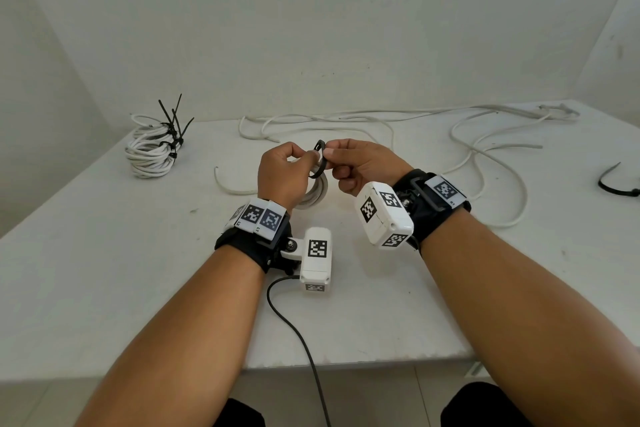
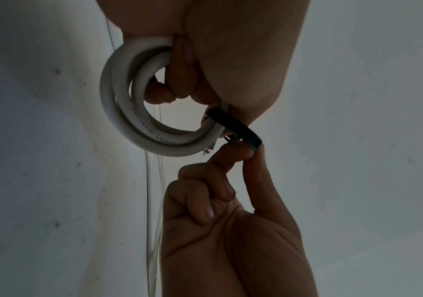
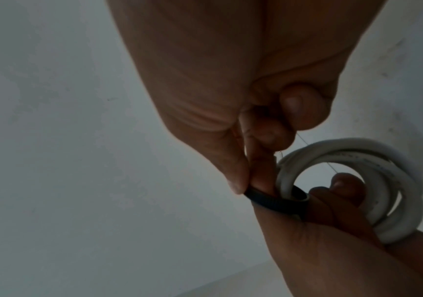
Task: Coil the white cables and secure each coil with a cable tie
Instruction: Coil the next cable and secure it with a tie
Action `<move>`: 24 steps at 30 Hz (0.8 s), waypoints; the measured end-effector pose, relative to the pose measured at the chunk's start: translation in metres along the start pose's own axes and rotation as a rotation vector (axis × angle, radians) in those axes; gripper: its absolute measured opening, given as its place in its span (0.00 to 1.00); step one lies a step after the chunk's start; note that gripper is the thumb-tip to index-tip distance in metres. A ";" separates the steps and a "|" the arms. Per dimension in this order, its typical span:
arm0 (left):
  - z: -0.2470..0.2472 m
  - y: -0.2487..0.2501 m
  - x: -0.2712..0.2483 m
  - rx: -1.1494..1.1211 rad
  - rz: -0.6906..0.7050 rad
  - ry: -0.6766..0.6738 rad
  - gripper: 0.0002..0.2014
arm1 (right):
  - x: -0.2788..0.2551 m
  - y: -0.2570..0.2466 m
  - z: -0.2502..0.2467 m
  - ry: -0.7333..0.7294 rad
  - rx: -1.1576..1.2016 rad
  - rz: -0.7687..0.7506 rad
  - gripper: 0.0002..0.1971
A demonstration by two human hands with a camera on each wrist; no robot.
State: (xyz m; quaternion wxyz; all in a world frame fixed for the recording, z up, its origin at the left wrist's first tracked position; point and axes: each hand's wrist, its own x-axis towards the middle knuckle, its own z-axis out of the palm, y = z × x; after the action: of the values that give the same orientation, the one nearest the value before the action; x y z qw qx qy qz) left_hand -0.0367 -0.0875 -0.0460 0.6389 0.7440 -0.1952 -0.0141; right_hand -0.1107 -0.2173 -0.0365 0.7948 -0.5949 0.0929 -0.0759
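One white cable coil (image 1: pixel 317 192) at table (image 1: pixel 104 253) centre, gripped in curled left hand (image 1: pixel 282 175). Black cable tie (image 1: pixel 320 159) looped round coil at its 12 o'clock; right hand (image 1: pixel 360 163) pinches tie between thumb and forefinger. Tied coils (image 1: pixel 152 149) at 10 o'clock, loose cables (image 1: pixel 485 149) at 2 o'clock, spare tie (image 1: pixel 618 182) at 3 o'clock.

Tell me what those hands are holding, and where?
Left hand grips the white coil by its rim; right hand pinches the black cable tie looped round it.
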 end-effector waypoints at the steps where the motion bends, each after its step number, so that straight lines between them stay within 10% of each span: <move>1: 0.000 0.000 0.000 0.001 0.000 -0.003 0.09 | 0.001 0.000 0.000 0.005 0.011 0.009 0.03; 24: 0.000 0.002 -0.003 0.026 0.049 -0.036 0.11 | 0.002 0.001 -0.002 -0.010 0.155 0.011 0.07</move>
State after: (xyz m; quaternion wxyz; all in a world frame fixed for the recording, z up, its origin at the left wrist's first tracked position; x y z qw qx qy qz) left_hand -0.0400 -0.0868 -0.0453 0.6257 0.7469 -0.2249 -0.0096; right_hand -0.1096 -0.2196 -0.0380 0.8394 -0.5313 0.0862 -0.0754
